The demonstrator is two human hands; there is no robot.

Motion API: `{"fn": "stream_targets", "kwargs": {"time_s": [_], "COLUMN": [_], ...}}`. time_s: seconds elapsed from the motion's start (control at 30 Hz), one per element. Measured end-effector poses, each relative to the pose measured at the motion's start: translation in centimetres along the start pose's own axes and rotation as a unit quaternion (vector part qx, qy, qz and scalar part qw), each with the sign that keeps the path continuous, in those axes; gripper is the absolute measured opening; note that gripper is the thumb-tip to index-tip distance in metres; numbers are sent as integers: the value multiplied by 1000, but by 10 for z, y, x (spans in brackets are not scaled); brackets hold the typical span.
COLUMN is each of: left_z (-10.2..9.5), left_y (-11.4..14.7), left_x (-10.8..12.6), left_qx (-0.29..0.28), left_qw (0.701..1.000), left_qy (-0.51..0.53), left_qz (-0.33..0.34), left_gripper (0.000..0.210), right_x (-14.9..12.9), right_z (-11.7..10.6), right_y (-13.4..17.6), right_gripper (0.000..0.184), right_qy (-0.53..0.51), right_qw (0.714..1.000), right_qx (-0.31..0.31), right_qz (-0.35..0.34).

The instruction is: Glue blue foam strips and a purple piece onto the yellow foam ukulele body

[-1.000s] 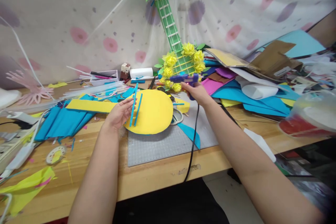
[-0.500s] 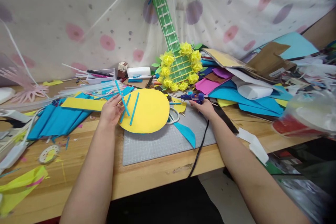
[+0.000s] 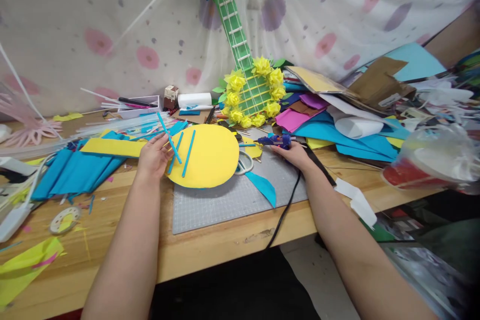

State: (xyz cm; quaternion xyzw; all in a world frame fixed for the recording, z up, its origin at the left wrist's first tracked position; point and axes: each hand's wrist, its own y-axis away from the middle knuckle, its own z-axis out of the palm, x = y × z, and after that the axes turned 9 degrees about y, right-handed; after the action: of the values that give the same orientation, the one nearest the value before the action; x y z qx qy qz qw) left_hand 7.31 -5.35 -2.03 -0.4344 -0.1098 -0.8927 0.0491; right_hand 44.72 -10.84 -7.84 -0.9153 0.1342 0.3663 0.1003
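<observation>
My left hand [image 3: 154, 156] pinches a thin blue stick [image 3: 168, 136], held slanted above a yellow guitar-shaped cutout [image 3: 213, 160]. Two more blue sticks [image 3: 189, 154] lie across the cutout's round body, close to my fingers. Its long yellow neck [image 3: 112, 147] runs leftward behind my hand. In my right hand [image 3: 294, 152] is a blue hot glue gun [image 3: 276, 141], its nozzle pointing left toward the cutout and its black cord trailing down over the table edge. Scissors [image 3: 244, 164] lie partly under the cutout's right side, beside a blue paper scrap [image 3: 262, 188].
A grey cutting mat [image 3: 210, 215] lies under the cutout. Behind it leans a green guitar model [image 3: 240, 52] with yellow paper flowers. Coloured paper [image 3: 352, 140] is piled at right, near a plastic-covered red-and-white container [image 3: 412, 170]. Blue crepe paper [image 3: 71, 172] and a tape roll [image 3: 65, 220] lie left.
The whole view has shifted slightly, so everything sits a little further left. Both hands keep the same hold on the blue stick and the hot glue gun.
</observation>
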Motion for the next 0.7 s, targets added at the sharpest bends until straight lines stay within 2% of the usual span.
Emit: {"fn": "stream_targets", "kwargs": {"time_s": [0.13, 0.23, 0.33, 0.43, 0.5, 0.53, 0.6, 0.7], "left_z": [0, 2, 11, 28, 41, 46, 54, 59], "left_y": [0, 3, 10, 16, 18, 19, 18, 15], "left_x": [4, 8, 12, 15, 14, 13, 7, -4], "left_qx": [-10, -16, -53, -102, -129, -144, -168, -162], "left_qw": [1000, 998, 980, 937, 899, 878, 841, 798], "left_qy": [-12, -66, -190, -332, -416, -453, -511, -580], "left_qz": [17, 6, -38, -49, -50, -53, -53, -21], "left_gripper": [13, 15, 19, 21, 21, 20, 17, 14], "right_x": [1, 3, 3, -5, -19, -29, -52, -85], "right_z": [-6, -12, -23, -38, -45, -46, -41, -13], "right_y": [1, 0, -2, -4, -4, -3, -1, 5], "right_gripper": [47, 47, 56, 55, 45, 39, 27, 25], "right_qy": [22, 16, -44, -94, -99, -100, -94, -88], "right_qw": [1000, 998, 992, 963, 938, 931, 936, 956], "right_qx": [-19, -28, 48, 191, 275, 297, 281, 192], "right_qz": [-9, -45, -104, -165, -185, -190, -190, -202]}}
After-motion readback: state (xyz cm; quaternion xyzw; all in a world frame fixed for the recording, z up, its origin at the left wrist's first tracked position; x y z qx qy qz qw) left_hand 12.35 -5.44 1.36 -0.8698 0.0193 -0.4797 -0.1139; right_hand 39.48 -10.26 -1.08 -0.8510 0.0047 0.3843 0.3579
